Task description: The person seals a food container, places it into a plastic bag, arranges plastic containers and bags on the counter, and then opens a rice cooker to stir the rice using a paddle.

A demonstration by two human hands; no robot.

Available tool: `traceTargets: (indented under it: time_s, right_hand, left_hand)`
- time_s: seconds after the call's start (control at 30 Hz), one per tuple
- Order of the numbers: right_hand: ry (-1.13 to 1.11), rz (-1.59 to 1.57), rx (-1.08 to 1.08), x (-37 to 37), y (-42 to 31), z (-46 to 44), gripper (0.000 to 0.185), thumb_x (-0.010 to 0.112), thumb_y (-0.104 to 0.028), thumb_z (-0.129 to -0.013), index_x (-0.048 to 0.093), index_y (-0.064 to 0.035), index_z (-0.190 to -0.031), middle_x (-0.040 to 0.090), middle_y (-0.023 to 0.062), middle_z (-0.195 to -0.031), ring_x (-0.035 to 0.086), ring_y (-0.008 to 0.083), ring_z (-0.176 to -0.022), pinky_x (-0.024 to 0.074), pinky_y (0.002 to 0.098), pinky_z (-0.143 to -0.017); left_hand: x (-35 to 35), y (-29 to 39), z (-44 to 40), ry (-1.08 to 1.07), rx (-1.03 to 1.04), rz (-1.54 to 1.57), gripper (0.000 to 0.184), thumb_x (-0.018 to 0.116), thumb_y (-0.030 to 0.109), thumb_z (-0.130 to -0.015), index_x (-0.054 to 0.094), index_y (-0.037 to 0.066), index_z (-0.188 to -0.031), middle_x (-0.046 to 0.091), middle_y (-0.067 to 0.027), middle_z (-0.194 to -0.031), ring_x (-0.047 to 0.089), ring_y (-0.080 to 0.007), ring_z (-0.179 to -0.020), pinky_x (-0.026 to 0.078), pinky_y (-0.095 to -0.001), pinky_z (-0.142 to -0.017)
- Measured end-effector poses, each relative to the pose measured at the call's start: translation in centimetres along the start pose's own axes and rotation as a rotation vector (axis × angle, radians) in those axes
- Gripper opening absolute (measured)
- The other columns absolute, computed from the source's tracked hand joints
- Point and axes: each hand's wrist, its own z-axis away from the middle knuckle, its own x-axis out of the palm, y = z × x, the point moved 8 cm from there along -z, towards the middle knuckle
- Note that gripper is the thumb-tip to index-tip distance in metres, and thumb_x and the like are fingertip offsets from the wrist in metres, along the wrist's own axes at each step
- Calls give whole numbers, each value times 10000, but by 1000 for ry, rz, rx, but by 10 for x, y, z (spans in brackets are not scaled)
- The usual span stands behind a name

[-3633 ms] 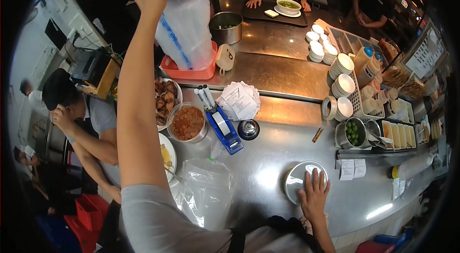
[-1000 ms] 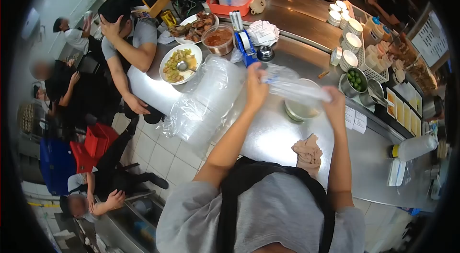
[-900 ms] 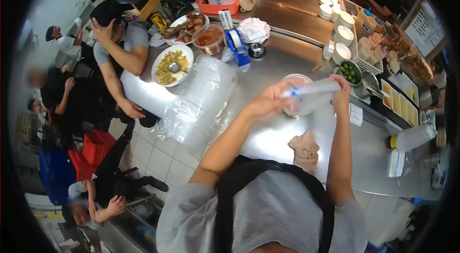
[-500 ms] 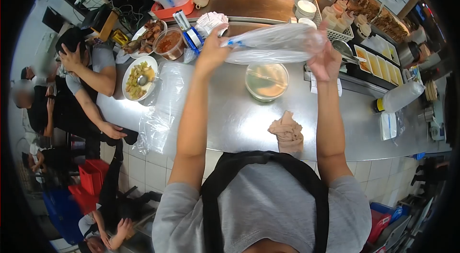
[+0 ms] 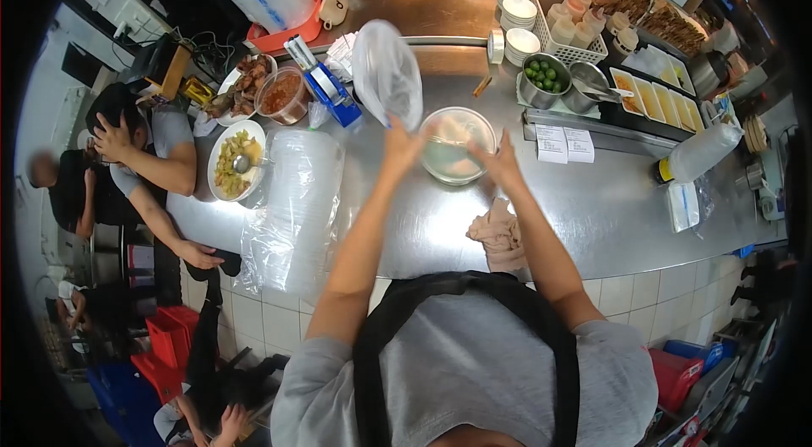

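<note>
A clear plastic bag (image 5: 387,71) stands up, puffed out, from my left hand (image 5: 404,145), whose fingers close on its lower end just left of a round lidded plastic tub (image 5: 457,130). The tub sits on the steel counter, with pale and greenish contents blurred behind its lid. At the tub's right side is my right hand (image 5: 501,163), thumb and fingers apart and nothing held in them. Whether its thumb touches the rim I cannot tell. A crumpled brown cloth (image 5: 497,234) lies below, near my right forearm.
Flat plastic bags (image 5: 292,202) lie left, beside a plate of chopped vegetables (image 5: 237,161) with a spoon. A blue tape dispenser (image 5: 331,92) stands behind. Right are receipts (image 5: 564,144) and a pot of green limes (image 5: 544,79). A co-worker's arm (image 5: 161,168) leans in at left.
The bag, stretched between both hands before, now hangs from my left hand alone. Both hands have come down toward the tub, and the right has let go of the bag.
</note>
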Motion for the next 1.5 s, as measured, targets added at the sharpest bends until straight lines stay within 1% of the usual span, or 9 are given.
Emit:
traceTargets:
  time_s: [0.2, 0.4, 0.53, 0.7, 0.93, 1.1, 1.2, 1.3, 1.5]
  right_hand:
    - [-259, -531, 208, 12, -35, 44, 710, 629, -363, -769, 308, -57, -1324, 425, 186, -1259, 410, 277, -1160, 360, 361, -925]
    - [-343, -756, 434, -4, -26, 65, 703, 603, -283, -787, 211, -143, -1355, 329, 164, -1299, 385, 328, -1165, 398, 472, -881]
    - [-393, -846, 449, -18, -25, 92, 700, 595, -245, -774, 196, -133, -1337, 333, 171, -1261, 398, 366, -1139, 442, 527, -831]
    - [-352, -775, 378, -40, -57, 107, 670, 574, -243, -777, 206, -117, -1324, 339, 187, -1250, 417, 378, -1117, 459, 528, -802]
    - [-219, -877, 415, 13, -71, 84, 644, 575, -283, -789, 245, -109, -1313, 261, 163, -1309, 331, 361, -1185, 441, 534, -817]
    - [-82, -668, 243, 28, -50, 80, 561, 508, -310, -839, 285, -90, -1305, 354, 168, -1249, 447, 314, -1083, 479, 429, -767]
    - [-33, -384, 253, 1, -9, 55, 423, 439, -294, -883, 427, -21, -1205, 553, 95, -882, 526, 136, -534, 461, 260, -509]
    - [-294, -95, 197, 25, 18, 29, 277, 471, -239, -875, 540, 15, -962, 534, 91, -775, 532, 146, -575, 482, 262, -496]
    - [-256, -515, 318, -1, -34, 20, 195, 526, -167, -825, 565, 20, -791, 568, 126, -741, 554, 181, -606, 512, 263, -579]
  left_hand:
    - [32, 4, 29, -204, -153, 251, 1030, 776, 402, -592, 242, -180, -1254, 320, -357, -1274, 348, -346, -1225, 297, -353, -996]
    - [64, -38, -5, -346, -144, 476, 721, 384, 522, -871, 354, -82, -1265, 479, -231, -1214, 555, -316, -995, 408, -369, -874]
    - [44, -59, -19, -366, -371, 386, 648, 446, 499, -840, 472, -59, -1168, 411, -248, -1273, 538, -342, -1013, 429, -380, -818]
    - [8, -51, -4, 33, -4, -338, 366, 656, 206, -661, 530, 5, -939, 472, -236, -1036, 529, -403, -850, 437, -426, -730]
    - [30, -30, 47, -65, 207, -319, 639, 688, 38, -560, 441, 18, -1149, 449, -220, -1051, 482, -390, -956, 420, -409, -827]
    - [31, -48, 52, -186, 255, 12, 728, 646, -10, -580, 349, -1, -1244, 448, -216, -1130, 472, -325, -1026, 370, -360, -934]
    - [29, -92, 53, 14, 101, 451, 705, 627, -4, -677, 260, -10, -1279, 498, -191, -1056, 534, -283, -943, 438, -331, -868]
    - [33, -81, 83, -26, -397, 617, 564, 569, 15, -790, 233, -15, -1243, 531, -178, -980, 585, -232, -786, 505, -306, -741]
    - [15, -48, 98, 38, -360, 999, 394, 534, 43, -835, 269, -4, -1122, 553, -163, -863, 598, -211, -678, 529, -313, -618]
